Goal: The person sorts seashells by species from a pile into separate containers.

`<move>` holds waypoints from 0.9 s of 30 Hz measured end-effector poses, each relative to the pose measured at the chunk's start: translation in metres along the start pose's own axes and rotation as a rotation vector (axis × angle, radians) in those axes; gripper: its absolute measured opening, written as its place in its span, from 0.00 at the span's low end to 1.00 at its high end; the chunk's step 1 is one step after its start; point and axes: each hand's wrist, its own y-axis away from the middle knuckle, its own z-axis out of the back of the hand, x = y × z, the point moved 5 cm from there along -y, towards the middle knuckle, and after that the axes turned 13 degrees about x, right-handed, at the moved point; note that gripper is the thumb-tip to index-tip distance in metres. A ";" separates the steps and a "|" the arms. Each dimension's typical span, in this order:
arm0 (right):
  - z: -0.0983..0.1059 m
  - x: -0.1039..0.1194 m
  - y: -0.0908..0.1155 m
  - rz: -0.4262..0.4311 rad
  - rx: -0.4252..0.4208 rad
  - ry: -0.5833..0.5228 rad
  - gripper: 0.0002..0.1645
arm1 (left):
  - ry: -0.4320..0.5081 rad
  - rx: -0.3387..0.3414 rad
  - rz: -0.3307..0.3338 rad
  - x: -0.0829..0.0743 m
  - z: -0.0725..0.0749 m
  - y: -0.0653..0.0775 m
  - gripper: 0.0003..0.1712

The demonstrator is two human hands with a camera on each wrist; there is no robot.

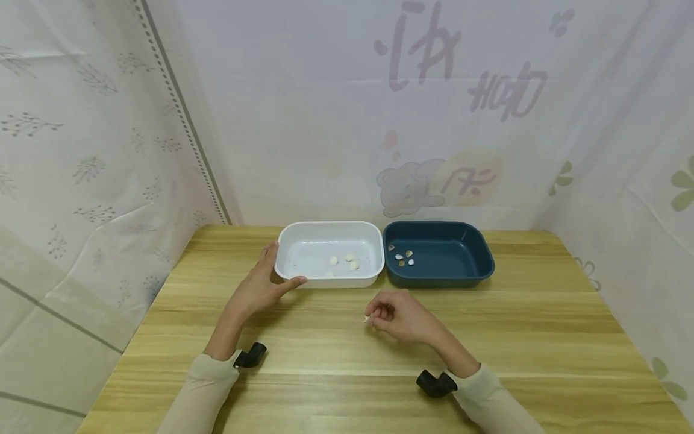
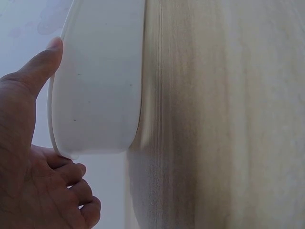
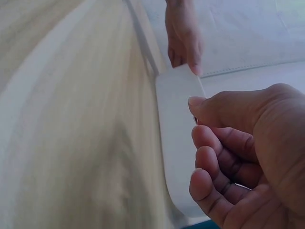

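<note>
My left hand [image 1: 259,288] holds the near left corner of a white tray [image 1: 331,282]. Its thumb lies on the front rim and its fingers on the left side; in the left wrist view, the fingers [image 2: 78,183] curl by the corner. Several small whitish pieces [image 1: 350,258] lie in the tray. In front of the trays, my right hand [image 1: 406,316] pinches a small pale piece, seemingly a shell [image 1: 367,319], between thumb and fingertips, above the table. The right wrist view mostly hides it behind the fingers [image 3: 205,157].
Right beside the white tray stands a dark blue tray [image 1: 461,280] with several small shells [image 1: 409,254] at its left end. Both stand near the back edge of the wooden table [image 1: 336,374]. Printed cloth [image 1: 303,108] hangs behind and at both sides.
</note>
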 end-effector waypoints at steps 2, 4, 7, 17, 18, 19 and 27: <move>0.005 -0.001 0.002 0.001 -0.024 0.008 0.06 | -0.001 -0.004 -0.007 0.000 0.000 0.000 0.73; 0.009 -0.002 0.005 0.001 -0.049 0.015 0.06 | -0.002 -0.005 -0.014 0.000 0.000 0.000 0.73; 0.018 -0.005 0.008 0.000 -0.091 0.034 0.05 | -0.003 -0.006 -0.018 0.000 0.000 0.000 0.73; 0.049 -0.017 0.015 -0.097 -0.185 0.055 0.04 | -0.003 -0.007 -0.003 0.001 0.000 0.000 0.72; 0.052 -0.018 0.015 -0.110 -0.188 0.052 0.04 | -0.002 -0.006 -0.002 0.001 0.000 0.000 0.72; 0.054 -0.019 0.016 -0.116 -0.194 0.054 0.04 | -0.003 -0.006 -0.002 0.001 0.000 0.000 0.72; 0.077 -0.027 0.023 -0.154 -0.222 0.086 0.03 | -0.005 -0.007 -0.005 0.000 0.000 0.000 0.72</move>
